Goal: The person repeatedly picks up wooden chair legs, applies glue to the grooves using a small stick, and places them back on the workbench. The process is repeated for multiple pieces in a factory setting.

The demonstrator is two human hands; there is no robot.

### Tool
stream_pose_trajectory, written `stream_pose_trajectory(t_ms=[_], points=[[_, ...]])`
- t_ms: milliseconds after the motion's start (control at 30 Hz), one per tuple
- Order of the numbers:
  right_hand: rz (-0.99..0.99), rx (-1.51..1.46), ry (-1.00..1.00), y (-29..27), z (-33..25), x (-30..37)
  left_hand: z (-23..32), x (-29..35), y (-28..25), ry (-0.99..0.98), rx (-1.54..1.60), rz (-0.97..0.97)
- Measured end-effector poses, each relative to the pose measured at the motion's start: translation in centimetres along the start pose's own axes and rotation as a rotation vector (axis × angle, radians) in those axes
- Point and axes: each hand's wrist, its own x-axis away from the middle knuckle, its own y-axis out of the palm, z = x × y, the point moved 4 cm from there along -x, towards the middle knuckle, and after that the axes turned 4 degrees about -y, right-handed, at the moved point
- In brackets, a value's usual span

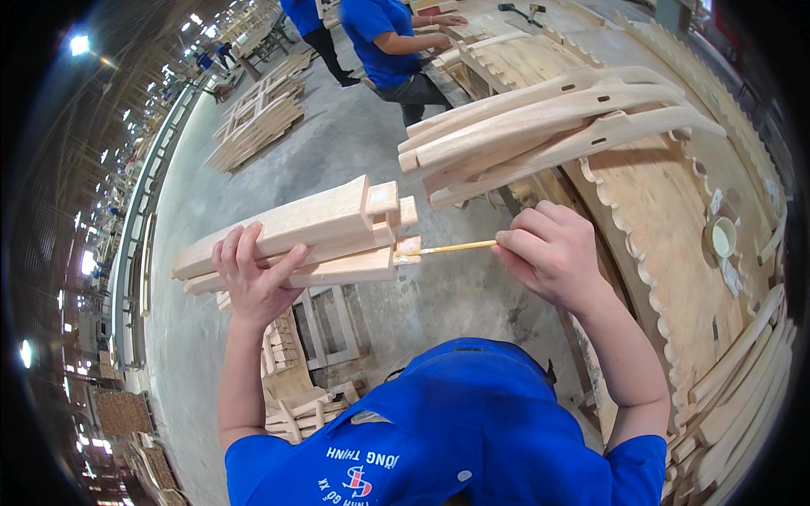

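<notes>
My left hand [257,278] is wrapped round a bundle of several pale wooden rails [295,221], holding them level above the floor. Each rail ends in a tenon on its right side. Between the fingertips of my right hand [550,251] is pinched a thin yellowish wooden stick [460,247]. Its whitish tip touches the lowest tenon [407,250], where a white smear shows. The palm side of my right hand is hidden.
Curved wooden pieces with slots [540,126] lie stacked on the workbench [654,211] at the right. A small cup [721,237] stands there, with more curved pieces [742,396] nearer me. Co-workers [388,51] stand ahead. Wooden frames [261,114] and parts [308,413] lie lower down.
</notes>
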Motion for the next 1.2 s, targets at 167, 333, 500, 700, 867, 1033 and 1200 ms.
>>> stream_pose_trajectory(t_ms=[167,333,500,700,867,1033,1200], points=[[-0.014,-0.076,-0.025,-1.0,1.0,-0.3,0.7,-0.5,-1.2,-0.031,-0.083,0.036],[-0.064,-0.066,0.047,-0.8,2.2,-1.0,0.5,-0.5,-2.1,0.017,-0.114,0.116],[0.053,0.131,-0.007,-0.3,3.5,-2.2,-1.0,-2.3,-0.3,0.022,-0.125,0.139],[0.062,0.001,0.375,-0.2,8.5,-1.7,-7.9,-7.2,6.4,-0.324,0.183,0.126],[0.244,-0.062,0.652,-0.1,11.6,-1.2,-14.1,-15.0,17.2,-0.593,1.171,0.242],[0.453,-0.106,0.889,-1.1,12.9,1.5,-18.5,-19.7,31.9,-0.797,1.959,0.101],[0.684,0.046,1.073,-2.0,10.4,6.5,-16.2,-24.4,40.1,-0.88,2.373,0.268]])
